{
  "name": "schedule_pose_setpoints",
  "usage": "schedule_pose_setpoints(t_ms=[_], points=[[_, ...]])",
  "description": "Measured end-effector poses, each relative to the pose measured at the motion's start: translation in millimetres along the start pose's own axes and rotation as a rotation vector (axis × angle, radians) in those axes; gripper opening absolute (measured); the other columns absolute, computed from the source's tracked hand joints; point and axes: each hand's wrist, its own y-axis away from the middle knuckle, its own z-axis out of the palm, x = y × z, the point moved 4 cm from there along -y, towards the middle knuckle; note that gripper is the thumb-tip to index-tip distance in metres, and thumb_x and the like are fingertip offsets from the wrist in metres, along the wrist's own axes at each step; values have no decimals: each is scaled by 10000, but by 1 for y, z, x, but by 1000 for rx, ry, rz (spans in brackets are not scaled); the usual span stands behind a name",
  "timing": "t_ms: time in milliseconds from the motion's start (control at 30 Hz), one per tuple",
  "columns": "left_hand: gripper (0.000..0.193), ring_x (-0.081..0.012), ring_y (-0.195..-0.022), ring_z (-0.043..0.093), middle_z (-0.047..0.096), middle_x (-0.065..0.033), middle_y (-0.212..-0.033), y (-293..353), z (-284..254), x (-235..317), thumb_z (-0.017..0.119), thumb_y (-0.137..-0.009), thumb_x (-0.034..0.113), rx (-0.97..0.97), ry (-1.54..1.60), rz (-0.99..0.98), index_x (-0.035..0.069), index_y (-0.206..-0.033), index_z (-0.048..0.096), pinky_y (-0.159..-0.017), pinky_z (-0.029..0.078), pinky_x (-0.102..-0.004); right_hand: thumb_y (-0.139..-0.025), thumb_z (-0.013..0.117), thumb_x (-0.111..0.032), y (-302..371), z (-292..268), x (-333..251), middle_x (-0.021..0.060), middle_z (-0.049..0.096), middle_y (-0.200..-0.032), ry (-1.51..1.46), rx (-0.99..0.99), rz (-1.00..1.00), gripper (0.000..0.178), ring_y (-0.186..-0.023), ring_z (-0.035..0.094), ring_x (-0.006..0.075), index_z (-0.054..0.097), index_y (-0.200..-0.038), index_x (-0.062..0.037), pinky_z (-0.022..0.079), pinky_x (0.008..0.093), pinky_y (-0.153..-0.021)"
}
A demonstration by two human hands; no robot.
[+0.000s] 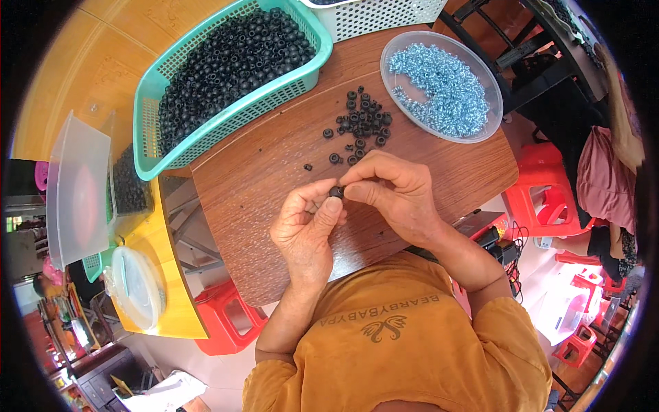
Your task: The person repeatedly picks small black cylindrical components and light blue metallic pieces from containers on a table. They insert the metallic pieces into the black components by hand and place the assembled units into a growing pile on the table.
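My left hand and my right hand meet over the middle of a brown wooden table. Together they pinch one small black ring-shaped bead between fingertips and thumbs. Just beyond my hands lies a loose pile of the same black beads on the tabletop. A clear round dish of small light-blue metal rings stands at the far right of the table. A teal plastic basket full of black beads sits at the far left, overhanging the edge.
A white perforated basket stands at the table's far edge. Left of the table are a clear plastic lid, a tub of black beads and a yellow surface. Red plastic stools stand around, and a person sits at the right.
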Motion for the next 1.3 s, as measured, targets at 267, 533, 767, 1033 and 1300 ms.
schedule_pose_setpoints(t_ms=[267,533,767,1033,1300], points=[[178,-112,-649,583,640,-101,-816,-2,-1,-6,625,-819,-4,-75,116,-134,-52,-986,590,-560,493,-219,-734,660,29,1,-3,-2,50,585,-790,99,14,-200,130,-729,570,122,661,-861,-2,468,251,-631],[172,-151,-658,595,642,-129,-835,-2,3,-9,621,-811,-21,-74,193,-181,-60,-976,591,-553,496,-256,-758,631,65,5,-2,5,51,568,-841,-214,37,29,111,-722,565,89,658,-854,15,475,204,-597],[173,-148,-646,589,641,-132,-828,-1,4,-8,625,-815,-2,-60,136,-142,-58,-976,591,-538,486,-253,-697,652,60,4,-6,-2,37,576,-774,167,49,-236,173,-729,568,164,669,-841,-34,461,279,-647],[146,-148,-630,587,637,-122,-811,-1,5,-10,612,-831,10,-24,213,-218,-48,-961,582,-528,478,-261,-698,649,44,9,-3,-3,57,588,-812,240,76,-299,227,-777,556,205,668,-900,-59,446,296,-681],[144,-141,-621,588,632,-108,-792,-1,10,-10,589,-849,17,-37,231,-255,-44,-980,583,-517,473,-254,-709,634,56,17,0,6,85,599,-915,202,159,-253,231,-853,554,222,660,-923,-29,450,300,-712]])
